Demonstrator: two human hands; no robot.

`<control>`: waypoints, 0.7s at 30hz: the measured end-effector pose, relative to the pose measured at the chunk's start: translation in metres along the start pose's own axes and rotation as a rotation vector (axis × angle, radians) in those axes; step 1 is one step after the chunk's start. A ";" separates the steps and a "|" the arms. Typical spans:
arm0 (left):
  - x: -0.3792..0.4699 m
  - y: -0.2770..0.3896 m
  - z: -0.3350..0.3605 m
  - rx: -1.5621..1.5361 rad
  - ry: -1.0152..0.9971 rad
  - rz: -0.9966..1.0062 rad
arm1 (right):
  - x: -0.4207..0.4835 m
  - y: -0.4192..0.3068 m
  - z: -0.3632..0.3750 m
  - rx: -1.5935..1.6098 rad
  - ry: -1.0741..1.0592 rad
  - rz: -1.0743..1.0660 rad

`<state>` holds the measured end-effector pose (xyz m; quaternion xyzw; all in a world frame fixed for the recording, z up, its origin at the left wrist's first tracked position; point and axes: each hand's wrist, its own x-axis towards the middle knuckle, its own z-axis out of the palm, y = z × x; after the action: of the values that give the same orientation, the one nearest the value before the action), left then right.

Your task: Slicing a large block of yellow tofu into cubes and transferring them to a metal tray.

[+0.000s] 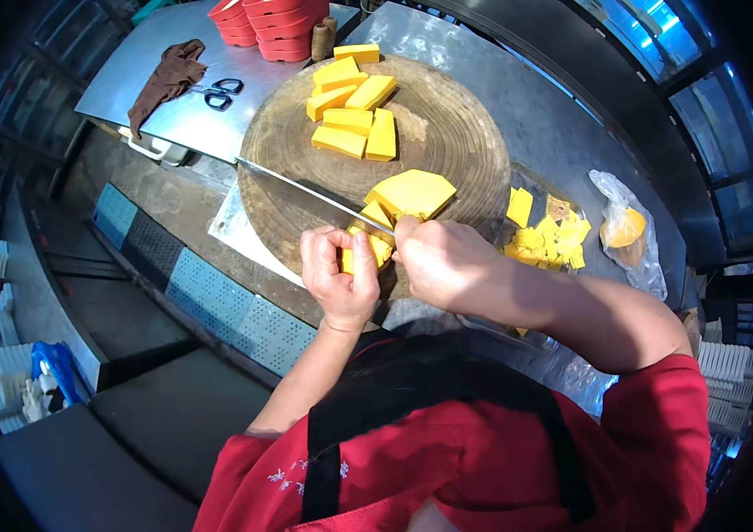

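Note:
My right hand (pixel 446 256) is closed on the handle of a large kitchen knife (pixel 313 196), whose blade points to the upper left over the round wooden chopping block (pixel 443 126). My left hand (pixel 342 272) grips a piece of peeled pumpkin (pixel 376 251) at the near edge of the block, right by the blade. Just beyond my right hand lies a larger pumpkin chunk (pixel 413 189), with a smaller piece beside it. Toward the block's far side rest several cut pumpkin blocks (pixel 348 120). Where the blade meets the pumpkin is partly hidden by my fingers.
Right of the block, a tray holds yellow pumpkin scraps (pixel 546 239), and a clear plastic bag (pixel 629 233) contains a pumpkin piece. Scissors (pixel 220 94) and a brown cloth (pixel 170 76) lie on the left steel table. Red stacked containers (pixel 283 30) stand at the back.

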<state>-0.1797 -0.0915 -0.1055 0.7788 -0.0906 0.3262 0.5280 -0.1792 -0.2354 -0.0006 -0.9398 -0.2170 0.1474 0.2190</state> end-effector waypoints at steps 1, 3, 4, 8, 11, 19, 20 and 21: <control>-0.001 -0.004 0.000 -0.001 0.014 0.013 | -0.001 -0.001 0.002 0.022 0.093 -0.095; 0.000 -0.004 -0.004 -0.009 0.018 0.028 | 0.000 -0.006 -0.001 -0.019 0.052 -0.103; 0.000 -0.003 -0.004 -0.024 0.009 0.079 | 0.003 -0.010 -0.006 -0.068 0.013 -0.109; 0.002 -0.012 -0.001 0.029 0.005 0.069 | 0.016 -0.008 -0.011 0.010 -0.082 -0.023; 0.001 -0.015 -0.002 -0.054 -0.014 0.040 | 0.000 0.001 -0.020 0.003 -0.112 0.091; -0.025 -0.006 -0.001 -0.094 0.160 -0.179 | -0.050 -0.004 -0.045 0.010 0.043 0.088; -0.026 -0.004 -0.001 -0.050 0.182 -0.151 | -0.055 -0.005 -0.049 0.036 0.047 0.044; -0.023 0.002 0.000 -0.013 0.197 -0.121 | -0.060 -0.007 -0.053 0.063 0.056 0.008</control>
<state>-0.1982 -0.0965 -0.1176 0.7438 0.0069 0.3680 0.5579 -0.2134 -0.2761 0.0590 -0.9370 -0.2024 0.1287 0.2537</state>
